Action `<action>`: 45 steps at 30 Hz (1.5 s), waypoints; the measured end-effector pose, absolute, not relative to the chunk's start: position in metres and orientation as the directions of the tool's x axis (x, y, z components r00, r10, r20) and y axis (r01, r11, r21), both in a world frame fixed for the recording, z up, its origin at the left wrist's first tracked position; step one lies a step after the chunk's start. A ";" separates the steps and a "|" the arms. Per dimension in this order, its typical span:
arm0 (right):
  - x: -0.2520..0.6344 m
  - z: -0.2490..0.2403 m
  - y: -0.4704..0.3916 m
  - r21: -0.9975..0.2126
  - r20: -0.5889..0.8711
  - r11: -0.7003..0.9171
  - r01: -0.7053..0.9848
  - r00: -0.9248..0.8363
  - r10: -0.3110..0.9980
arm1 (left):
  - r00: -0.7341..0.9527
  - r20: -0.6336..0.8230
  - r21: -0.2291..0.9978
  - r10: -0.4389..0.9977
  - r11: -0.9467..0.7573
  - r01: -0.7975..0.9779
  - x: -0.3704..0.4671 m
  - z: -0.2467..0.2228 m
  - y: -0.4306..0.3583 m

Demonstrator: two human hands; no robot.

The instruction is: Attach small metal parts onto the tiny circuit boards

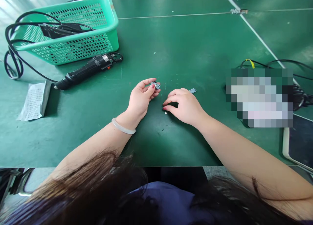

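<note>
My left hand (143,96) is closed, pinching a small silvery metal part (156,85) between thumb and fingers. What kind of part it is, I cannot make out. To its right, my right hand (184,104) is low over the green table, with thumb and forefinger tips close together. A tiny whitish piece (166,112) shows just below that thumb tip; whether the fingers grip it is unclear. Just beyond the right hand's knuckles lies a flat grey-blue piece (193,90), partly hidden by the hand.
A black electric screwdriver (85,70) lies in front of a green plastic basket (73,44) holding black cabled gear. Left of these is a white printed packet (35,99). At right are a blurred-out object (261,97), black cables and a dark-screened device (300,140).
</note>
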State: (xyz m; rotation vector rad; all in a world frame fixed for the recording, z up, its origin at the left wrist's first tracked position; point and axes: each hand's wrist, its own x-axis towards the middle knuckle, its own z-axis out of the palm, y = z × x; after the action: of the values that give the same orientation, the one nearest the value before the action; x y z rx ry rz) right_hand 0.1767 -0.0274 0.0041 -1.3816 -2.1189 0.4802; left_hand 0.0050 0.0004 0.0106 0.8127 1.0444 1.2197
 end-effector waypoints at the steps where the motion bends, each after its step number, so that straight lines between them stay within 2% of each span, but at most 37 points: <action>1: 0.176 0.004 -0.028 -0.552 0.235 0.407 0.728 -0.332 0.913 | 0.023 -0.189 0.925 0.982 0.186 -0.331 0.005 0.010 0.000; 5: 0.173 0.004 -0.028 -0.505 0.197 0.417 0.756 -0.369 0.908 | 0.051 -0.176 0.940 0.983 0.183 -0.288 0.006 0.009 -0.001; 12: 0.170 0.000 -0.025 -0.378 0.212 0.506 0.775 -0.460 0.862 | 0.098 -0.169 0.954 0.981 0.187 -0.232 0.006 0.008 0.000; 17: 0.169 -0.005 -0.022 -0.355 0.201 0.512 0.782 -0.471 0.859 | 0.096 -0.169 0.959 0.981 0.186 -0.215 0.006 0.007 0.000; 25: 0.162 -0.009 -0.018 -0.246 0.212 0.569 0.785 -0.530 0.821 | 0.102 -0.163 0.948 0.981 0.185 -0.260 0.007 0.009 -0.001; 31: 0.160 -0.013 -0.014 -0.211 0.225 0.567 0.796 -0.525 0.821 | 0.083 -0.180 0.943 0.980 0.196 -0.269 0.008 0.012 -0.002; 40: 0.164 -0.012 -0.012 -0.262 0.234 0.596 0.759 -0.549 0.802 | 0.055 -0.182 0.950 0.982 0.190 -0.249 0.006 0.011 -0.001; 42: 0.168 -0.011 -0.010 -0.308 0.300 0.595 0.742 -0.518 0.801 | 0.055 -0.191 0.946 0.980 0.199 -0.257 0.006 0.012 -0.001; 45: 0.176 -0.005 -0.008 -0.404 0.478 0.614 0.679 -0.416 0.774 | 0.108 -0.220 0.922 0.969 0.243 -0.303 0.005 0.016 -0.001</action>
State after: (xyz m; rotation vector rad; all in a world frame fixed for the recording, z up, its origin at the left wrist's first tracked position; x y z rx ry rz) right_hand 0.1763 -0.0084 -0.0052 -1.1372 -2.1993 0.1936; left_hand 0.0046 -0.0014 0.0160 0.8399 1.0275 1.1196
